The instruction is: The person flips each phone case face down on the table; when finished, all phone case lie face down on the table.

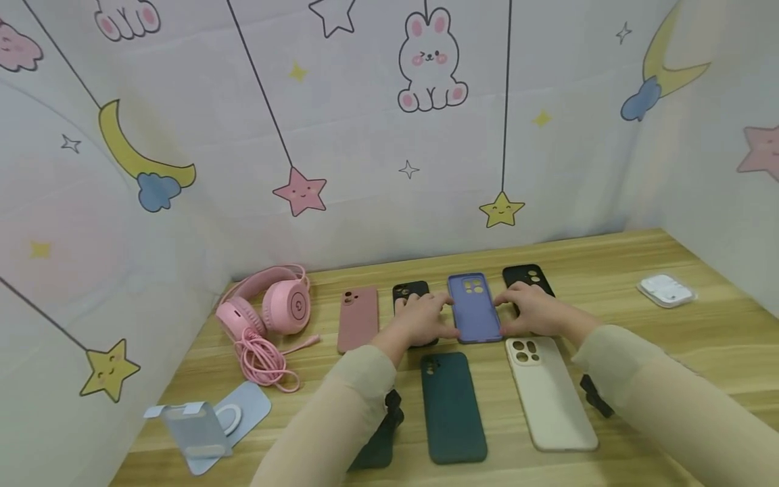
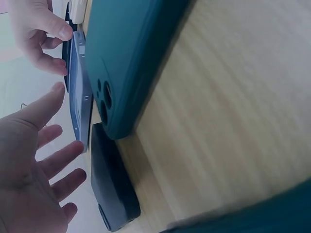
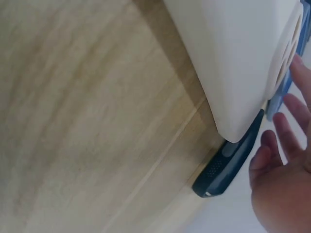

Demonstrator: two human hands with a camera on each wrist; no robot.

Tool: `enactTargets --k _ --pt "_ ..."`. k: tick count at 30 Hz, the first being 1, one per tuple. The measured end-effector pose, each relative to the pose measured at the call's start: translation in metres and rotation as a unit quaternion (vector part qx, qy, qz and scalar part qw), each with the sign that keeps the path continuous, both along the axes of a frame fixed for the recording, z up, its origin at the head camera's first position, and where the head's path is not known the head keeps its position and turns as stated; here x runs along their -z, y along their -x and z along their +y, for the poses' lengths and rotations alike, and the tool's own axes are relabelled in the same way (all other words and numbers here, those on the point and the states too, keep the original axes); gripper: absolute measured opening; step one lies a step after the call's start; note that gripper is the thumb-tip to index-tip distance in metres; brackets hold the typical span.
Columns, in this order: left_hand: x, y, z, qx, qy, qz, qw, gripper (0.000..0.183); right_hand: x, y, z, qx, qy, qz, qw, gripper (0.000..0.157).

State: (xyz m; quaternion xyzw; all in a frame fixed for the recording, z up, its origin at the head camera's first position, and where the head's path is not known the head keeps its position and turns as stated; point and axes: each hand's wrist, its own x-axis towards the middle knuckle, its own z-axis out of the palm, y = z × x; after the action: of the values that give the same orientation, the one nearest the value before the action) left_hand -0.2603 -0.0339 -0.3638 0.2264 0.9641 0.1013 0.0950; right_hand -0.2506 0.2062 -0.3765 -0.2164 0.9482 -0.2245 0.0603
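Observation:
A purple phone case [image 1: 476,312] lies with its hollow side up between my two hands. My left hand [image 1: 421,318] hovers over a black phone case [image 1: 409,291] with its fingers spread, the thumb near the purple case's lower left corner. From the other side my right hand [image 1: 531,310] reaches in, its fingertips at or close to the purple case's right edge; contact is unclear. That hand partly covers another black phone case [image 1: 525,274]. In the left wrist view the left palm [image 2: 24,165] is relaxed and holds nothing. The right wrist view shows the right fingers [image 3: 286,133] loosely bent.
Nearer me lie a dark green case [image 1: 453,409], a cream case [image 1: 550,396] and another dark case [image 1: 374,450], partly under my left sleeve. To the left are a pink case [image 1: 358,321], pink headphones [image 1: 286,306] and a light-blue stand [image 1: 197,429]. A white earphone box [image 1: 666,289] sits right.

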Motion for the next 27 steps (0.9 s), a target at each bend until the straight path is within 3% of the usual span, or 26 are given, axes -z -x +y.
enactTargets --k 8,27 --pt "0.002 -0.002 0.006 0.001 0.001 -0.015 0.9999 0.062 0.001 0.002 -0.001 -0.011 -0.010 0.004 1.000 0.049" --pt "0.006 -0.003 0.013 -0.003 0.034 0.004 0.9994 0.057 -0.005 0.008 -0.005 -0.028 -0.066 0.003 0.997 0.051"
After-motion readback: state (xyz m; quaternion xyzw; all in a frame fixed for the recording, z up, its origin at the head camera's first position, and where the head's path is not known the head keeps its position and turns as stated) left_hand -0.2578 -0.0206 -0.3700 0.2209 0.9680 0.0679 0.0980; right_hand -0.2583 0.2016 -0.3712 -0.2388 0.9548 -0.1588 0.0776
